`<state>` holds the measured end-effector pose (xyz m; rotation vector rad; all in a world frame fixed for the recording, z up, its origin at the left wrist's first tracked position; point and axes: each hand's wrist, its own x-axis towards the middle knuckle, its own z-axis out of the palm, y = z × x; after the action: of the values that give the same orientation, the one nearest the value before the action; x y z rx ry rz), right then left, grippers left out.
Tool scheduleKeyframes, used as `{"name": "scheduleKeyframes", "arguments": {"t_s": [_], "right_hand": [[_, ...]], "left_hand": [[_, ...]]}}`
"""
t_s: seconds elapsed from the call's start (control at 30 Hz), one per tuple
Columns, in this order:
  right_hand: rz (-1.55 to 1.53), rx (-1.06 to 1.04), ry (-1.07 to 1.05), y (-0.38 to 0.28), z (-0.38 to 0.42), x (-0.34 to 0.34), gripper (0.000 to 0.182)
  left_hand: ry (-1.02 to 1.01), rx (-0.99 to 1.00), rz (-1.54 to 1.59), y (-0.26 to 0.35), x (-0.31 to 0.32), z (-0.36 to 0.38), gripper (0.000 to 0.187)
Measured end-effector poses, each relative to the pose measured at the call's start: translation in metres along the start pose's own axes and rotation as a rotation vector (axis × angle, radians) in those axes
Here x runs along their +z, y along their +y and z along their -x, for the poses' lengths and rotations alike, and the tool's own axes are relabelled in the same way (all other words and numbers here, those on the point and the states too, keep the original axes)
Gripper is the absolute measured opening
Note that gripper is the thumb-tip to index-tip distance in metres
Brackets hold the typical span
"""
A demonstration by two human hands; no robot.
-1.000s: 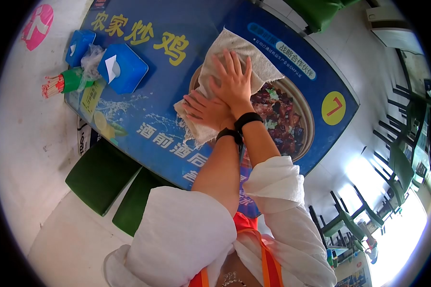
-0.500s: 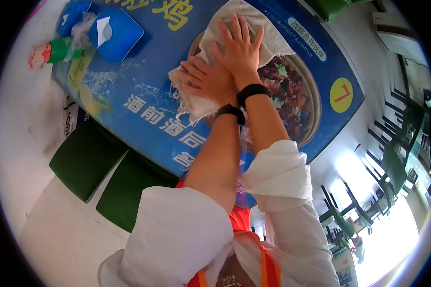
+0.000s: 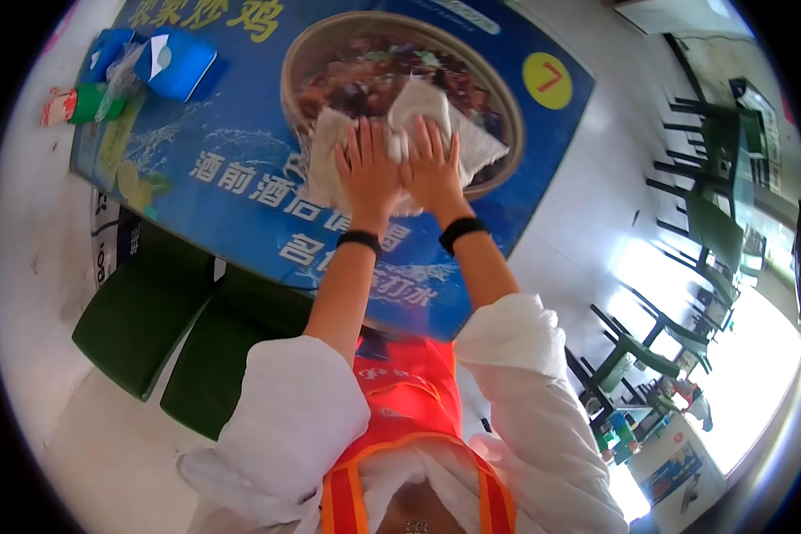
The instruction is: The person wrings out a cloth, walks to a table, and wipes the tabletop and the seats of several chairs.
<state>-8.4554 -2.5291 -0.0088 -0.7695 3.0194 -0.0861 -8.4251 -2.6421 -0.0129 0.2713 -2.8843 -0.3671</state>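
Note:
A pale, frayed cloth (image 3: 476, 147) lies bunched on the blue printed tabletop (image 3: 240, 133), over the lower part of a picture of a food bowl. My left hand (image 3: 368, 173) presses flat on the cloth's left part with its fingers spread a little. Beside it, my right hand (image 3: 432, 171) rests on the cloth with its fingers apart. The two hands are side by side, close at the thumbs. Each wrist wears a black band.
Blue boxes (image 3: 176, 67) and a green container (image 3: 87, 103) with red-and-white packets stand at the table's far left. Green chairs (image 3: 142, 311) touch the near left edge. More chairs (image 3: 632, 356) stand at the right.
Both hands and the cloth have come nearer my body. The hands, crossed at the wrists before, are now side by side, and the cloth is more bunched. The view has shifted.

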Motion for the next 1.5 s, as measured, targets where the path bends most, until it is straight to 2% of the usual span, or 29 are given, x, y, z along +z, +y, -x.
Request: {"name": "scheduleKeyframes", "arguments": {"t_s": [0.1, 0.17, 0.23, 0.3, 0.4, 0.57, 0.63, 0.7, 0.9, 1.17, 1.3, 1.43, 1.5], "right_hand": [[-0.07, 0.15, -0.103, 0.004, 0.088, -0.013, 0.059], [-0.163, 0.312, -0.117, -0.001, 0.145, -0.023, 0.061], [-0.13, 0.478, -0.166, -0.013, 0.19, -0.018, 0.061], [-0.142, 0.559, -0.14, -0.019, 0.204, -0.019, 0.06], [-0.17, 0.613, -0.112, -0.023, 0.203, -0.016, 0.058], [-0.165, 0.711, -0.049, -0.011, 0.184, -0.004, 0.059], [-0.161, 0.744, 0.012, 0.003, 0.164, -0.009, 0.057], [-0.172, 0.756, 0.038, 0.024, 0.141, -0.012, 0.057], [-0.192, 0.722, 0.081, 0.086, 0.088, -0.013, 0.058], [-0.176, 0.808, 0.189, 0.162, 0.015, -0.013, 0.057], [-0.135, 0.88, 0.308, 0.206, -0.03, -0.005, 0.054], [-0.08, 0.951, 0.412, 0.237, -0.07, 0.005, 0.052], [-0.063, 0.962, 0.428, 0.253, -0.083, 0.01, 0.051]], "left_hand": [[-0.133, 0.088, 0.08, 0.035, -0.014, 0.066, 0.052], [-0.232, 0.177, 0.066, 0.051, -0.015, 0.112, 0.052], [-0.287, 0.188, 0.089, 0.068, -0.027, 0.144, 0.053], [-0.353, 0.203, 0.105, 0.079, -0.028, 0.153, 0.054], [-0.382, 0.227, 0.013, 0.074, -0.024, 0.149, 0.068], [-0.413, 0.444, -0.006, 0.074, -0.015, 0.109, 0.069], [-0.383, 0.449, 0.143, 0.083, -0.01, 0.083, 0.054], [-0.381, 0.458, 0.144, 0.094, -0.001, 0.06, 0.055], [-0.288, 0.325, 0.054, 0.131, 0.023, 0.002, 0.058], [-0.18, 0.279, 0.061, 0.18, 0.065, -0.078, 0.056], [-0.025, 0.29, 0.065, 0.212, 0.1, -0.14, 0.057], [0.091, 0.406, 0.142, 0.242, 0.131, -0.202, 0.055], [0.045, 0.369, 0.156, 0.256, 0.129, -0.22, 0.056]]}}
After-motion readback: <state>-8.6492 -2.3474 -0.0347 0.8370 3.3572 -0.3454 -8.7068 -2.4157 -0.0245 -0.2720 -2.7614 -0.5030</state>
